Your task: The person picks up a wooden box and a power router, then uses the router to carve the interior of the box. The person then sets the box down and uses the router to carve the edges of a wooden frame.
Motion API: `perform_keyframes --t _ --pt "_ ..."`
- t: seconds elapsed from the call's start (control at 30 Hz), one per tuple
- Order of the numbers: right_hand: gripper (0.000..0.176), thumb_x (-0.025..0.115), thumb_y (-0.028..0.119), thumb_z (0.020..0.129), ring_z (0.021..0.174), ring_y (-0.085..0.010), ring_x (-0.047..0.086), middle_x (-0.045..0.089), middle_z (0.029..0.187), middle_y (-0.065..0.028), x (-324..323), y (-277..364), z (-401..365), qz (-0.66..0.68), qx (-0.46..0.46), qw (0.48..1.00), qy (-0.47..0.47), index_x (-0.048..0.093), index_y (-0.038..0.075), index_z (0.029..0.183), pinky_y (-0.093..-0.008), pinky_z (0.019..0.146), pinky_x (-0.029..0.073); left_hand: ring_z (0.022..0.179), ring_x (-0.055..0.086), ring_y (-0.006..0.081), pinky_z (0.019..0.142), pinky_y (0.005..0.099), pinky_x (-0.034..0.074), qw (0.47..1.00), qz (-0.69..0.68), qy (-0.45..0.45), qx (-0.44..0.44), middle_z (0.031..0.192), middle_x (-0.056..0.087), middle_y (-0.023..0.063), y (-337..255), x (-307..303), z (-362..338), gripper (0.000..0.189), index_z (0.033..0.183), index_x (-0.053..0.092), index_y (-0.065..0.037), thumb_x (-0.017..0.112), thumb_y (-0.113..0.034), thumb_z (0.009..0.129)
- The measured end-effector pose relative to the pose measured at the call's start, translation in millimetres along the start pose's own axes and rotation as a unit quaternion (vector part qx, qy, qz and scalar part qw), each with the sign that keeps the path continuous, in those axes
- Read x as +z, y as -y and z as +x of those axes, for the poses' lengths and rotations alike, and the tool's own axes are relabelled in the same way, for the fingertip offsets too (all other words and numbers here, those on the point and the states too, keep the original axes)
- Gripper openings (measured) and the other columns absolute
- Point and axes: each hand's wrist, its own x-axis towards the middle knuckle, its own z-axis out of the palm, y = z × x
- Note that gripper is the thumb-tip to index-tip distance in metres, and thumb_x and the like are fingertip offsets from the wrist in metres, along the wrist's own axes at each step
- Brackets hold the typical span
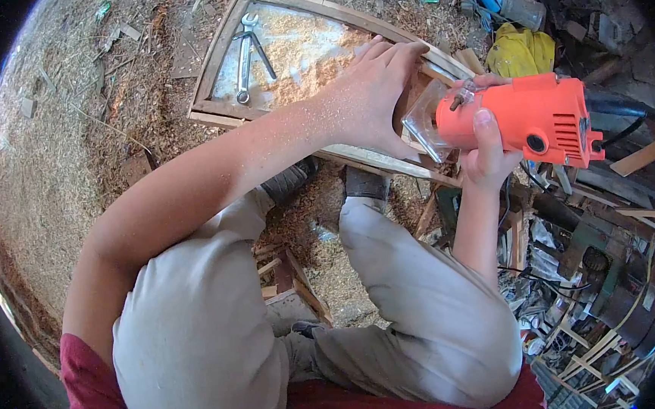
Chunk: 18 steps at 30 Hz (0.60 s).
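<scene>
My right hand (491, 147) is wrapped round an orange power tool (519, 123) with a clear guard (424, 122) at its front end and a black cord at its back. The tool lies on its side over the right end of a wooden frame (215, 56). Beside the guard, my left hand (373, 95) spans the frame with thumb and fingers spread, pressing on it. What lies under its palm is hidden. Inside the frame, a wrench (245, 62) and a thin dark tool (263, 55) rest on a pale panel (289, 36) strewn with sawdust.
Sawdust and chips cover the ground (93, 107). A yellow cloth (520, 50) and a clear container (520, 8) lie at the upper right. Wood offcuts and scrap (580, 339) pile up at the lower right. A small wooden piece (291, 283) stands between my legs.
</scene>
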Motion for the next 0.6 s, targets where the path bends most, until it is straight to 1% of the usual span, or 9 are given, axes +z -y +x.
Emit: perform_keyframes --t 0.17,0.3,0.4,0.6 --pt "0.061 0.07 0.011 0.085 0.102 -0.0356 0.069 0.063 0.116 -0.0198 0.8 -0.4 0.3 0.002 0.004 1.0 -0.012 0.044 0.0 0.139 -0.0503 0.09 0.06 0.141 0.041 0.0483 0.122 0.0531 0.034 1.0 0.009 -0.004 0.007 0.149 0.045 0.0297 0.9 0.8 0.1 0.13 0.154 0.031 0.006 0.094 -0.048 0.054" --pt "0.06 0.069 0.01 0.085 0.102 -0.0352 0.069 0.063 0.117 -0.0204 0.6 0.8 -0.1 -0.009 0.012 1.0 -0.021 0.045 0.0 0.138 -0.05 0.09 0.06 0.143 0.039 0.0494 0.124 0.0539 0.032 1.0 -0.009 0.006 -0.001 0.15 0.044 0.03 0.8 -0.3 0.9 0.131 0.154 0.03 0.006 0.095 -0.049 0.054" --pt "0.06 0.069 0.01 0.084 0.102 -0.0347 0.069 0.063 0.117 -0.0212 -0.5 2.6 1.0 -0.029 0.007 1.0 -0.011 0.045 -0.001 0.138 -0.0499 0.091 0.059 0.144 0.038 0.0502 0.125 0.0546 0.03 1.0 -0.008 0.005 -0.003 0.15 0.044 0.03 0.5 0.4 0.5 0.132 0.154 0.03 0.006 0.094 -0.049 0.054" --pt "0.06 0.069 0.009 0.084 0.102 -0.0346 0.069 0.063 0.118 -0.0217 1.5 0.1 2.0 0.001 0.007 1.0 -0.021 0.045 -0.001 0.138 -0.0497 0.092 0.059 0.146 0.037 0.0509 0.127 0.0556 0.026 1.0 -0.001 0.01 -0.004 0.151 0.044 0.0303 0.3 0.0 0.5 0.132 0.155 0.028 0.006 0.094 -0.05 0.055"
